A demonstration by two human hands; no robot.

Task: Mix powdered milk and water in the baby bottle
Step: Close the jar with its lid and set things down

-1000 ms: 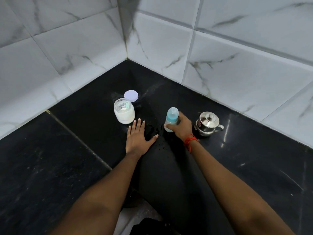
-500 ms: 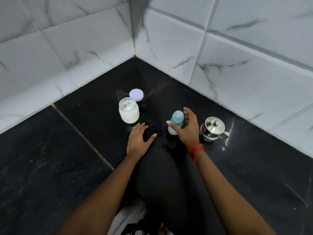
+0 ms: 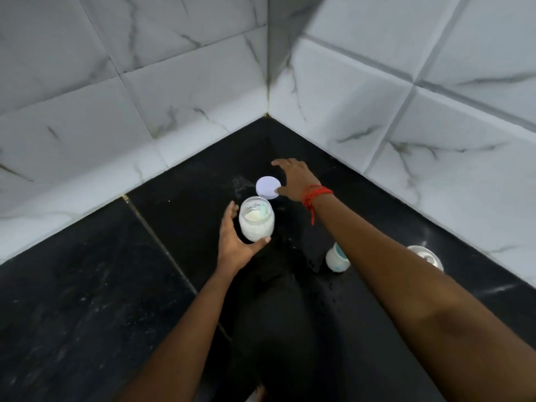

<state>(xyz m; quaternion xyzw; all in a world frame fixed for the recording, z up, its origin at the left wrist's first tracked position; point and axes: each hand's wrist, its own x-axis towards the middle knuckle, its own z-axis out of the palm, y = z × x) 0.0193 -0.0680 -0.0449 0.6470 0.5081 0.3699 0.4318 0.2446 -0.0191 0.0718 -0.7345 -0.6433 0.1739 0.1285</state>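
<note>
Black counter (image 3: pixel 87 300), marbled white tiles (image 3: pixel 377 91)

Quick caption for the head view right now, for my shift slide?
Left hand cups the open powder jar while the right hand reaches over its loose lid.

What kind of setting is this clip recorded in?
Probably a home kitchen corner. A polished black stone counter meets white marble-look wall tiles, and on it stand a jar of milk powder, a baby bottle and a small steel pot.
</note>
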